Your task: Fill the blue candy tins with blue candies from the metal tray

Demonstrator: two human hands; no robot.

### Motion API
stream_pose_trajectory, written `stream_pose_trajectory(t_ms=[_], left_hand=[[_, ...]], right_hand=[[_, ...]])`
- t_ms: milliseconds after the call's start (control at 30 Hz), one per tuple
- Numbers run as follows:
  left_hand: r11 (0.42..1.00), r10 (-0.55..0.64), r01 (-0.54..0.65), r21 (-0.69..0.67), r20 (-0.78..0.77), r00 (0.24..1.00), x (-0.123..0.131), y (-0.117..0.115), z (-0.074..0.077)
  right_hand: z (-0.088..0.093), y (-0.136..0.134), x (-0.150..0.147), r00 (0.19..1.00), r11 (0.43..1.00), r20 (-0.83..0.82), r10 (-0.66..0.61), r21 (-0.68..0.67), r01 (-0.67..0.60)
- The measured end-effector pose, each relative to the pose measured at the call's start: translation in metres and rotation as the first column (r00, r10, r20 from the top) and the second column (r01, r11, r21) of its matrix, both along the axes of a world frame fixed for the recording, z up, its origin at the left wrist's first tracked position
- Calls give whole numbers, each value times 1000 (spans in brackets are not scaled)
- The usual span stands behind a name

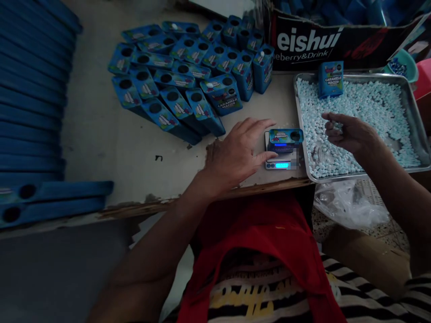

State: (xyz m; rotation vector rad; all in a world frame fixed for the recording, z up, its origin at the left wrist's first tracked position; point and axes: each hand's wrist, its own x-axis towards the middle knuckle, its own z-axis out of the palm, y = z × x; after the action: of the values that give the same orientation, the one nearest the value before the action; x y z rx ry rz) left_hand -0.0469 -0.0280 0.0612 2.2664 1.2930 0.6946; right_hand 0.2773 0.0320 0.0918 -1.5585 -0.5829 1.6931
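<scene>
A small digital scale (272,165) with a lit display sits at the table's front edge. On it stands a blue candy box (282,136) with a dark round hole in its top. My left hand (237,150) is open just left of the scale, thumb and fingers spread around the box's near side without gripping it. Over a metal tray (298,105) of pale blue candies (367,107), my right hand (350,132) is closed, its fingers curled and thumb side up; whatever is in it is hidden. Another blue box (331,80) stands among the candies at the tray's back.
Several blue boxes (175,76) stand grouped on the table behind my left hand. A tall stack of blue boxes (30,107) fills the left side. Behind the tray is a black carton (303,45) of blue pieces; a teal bowl (406,67) is beside it. A plastic bag (350,204) lies below.
</scene>
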Motion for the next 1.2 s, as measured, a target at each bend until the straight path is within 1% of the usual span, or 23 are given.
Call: stream_pose_trajectory(t_ms=[67,167,267,333,400,500,567,633,700,733,800,867,900,933,967,1000,1033,1067,1100,1133,1167,1200], left_hand=[[999,-16,17,46,-6,1000,11,7,0],[994,-53,54,97,-18,998,31,17,-4],[990,-84,90,104,-60,995,52,24,-8],[993,-78,84,86,-75,994,61,27,-10],[997,-47,49,53,-41,998,62,28,-12],[998,23,-17,-58,115,993,52,26,-21],[985,92,-53,-165,238,967,43,24,-31],[964,163,-80,-255,326,931,37,22,-41],[951,204,-92,-294,375,904,36,22,-50],[953,207,-94,-290,389,898,39,22,-51],[968,176,-90,-236,377,909,48,24,-49],[984,98,-48,-172,293,951,59,27,-40],[988,50,-16,-151,229,972,63,27,-34],[991,8,14,-135,160,987,64,27,-27],[992,-24,35,-118,98,995,61,25,-21],[995,-34,39,-93,49,998,53,21,-15],[998,-14,15,-59,15,1000,40,16,-9],[999,31,-32,-21,-7,999,21,10,-3],[996,92,-92,13,-15,996,-2,2,3],[984,173,-173,37,-15,985,-31,-5,8],[967,250,-249,51,-14,968,-62,-12,14],[945,322,-321,58,-6,947,-96,-18,20]], right_hand=[[2,7,-6,996,994,19,90,55,-90],[2,23,-18,983,976,54,174,121,-180],[1,39,-34,971,959,65,230,156,-238],[1,45,-47,967,953,68,247,164,-255],[2,48,-58,963,949,75,259,165,-268],[6,46,-64,954,942,83,287,156,-297],[8,43,-59,950,939,86,300,148,-310],[10,40,-48,948,937,98,302,151,-314],[12,36,-37,948,937,120,294,157,-311],[13,35,-32,950,940,127,287,155,-304],[14,32,-27,954,947,126,273,139,-289],[13,33,-31,952,946,119,281,131,-295],[11,34,-36,946,937,122,299,150,-316],[10,36,-43,935,917,137,326,193,-348],[8,39,-53,920,886,164,357,254,-389],[5,42,-65,900,840,207,384,325,-434],[2,46,-78,873,781,270,406,395,-485],[-1,49,-92,838,708,359,412,452,-542],[-4,52,-107,788,629,473,393,487,-606],[-6,55,-123,719,549,604,344,492,-676],[-9,58,-138,626,477,732,268,463,-747],[-11,62,-153,516,423,838,178,408,-809]])
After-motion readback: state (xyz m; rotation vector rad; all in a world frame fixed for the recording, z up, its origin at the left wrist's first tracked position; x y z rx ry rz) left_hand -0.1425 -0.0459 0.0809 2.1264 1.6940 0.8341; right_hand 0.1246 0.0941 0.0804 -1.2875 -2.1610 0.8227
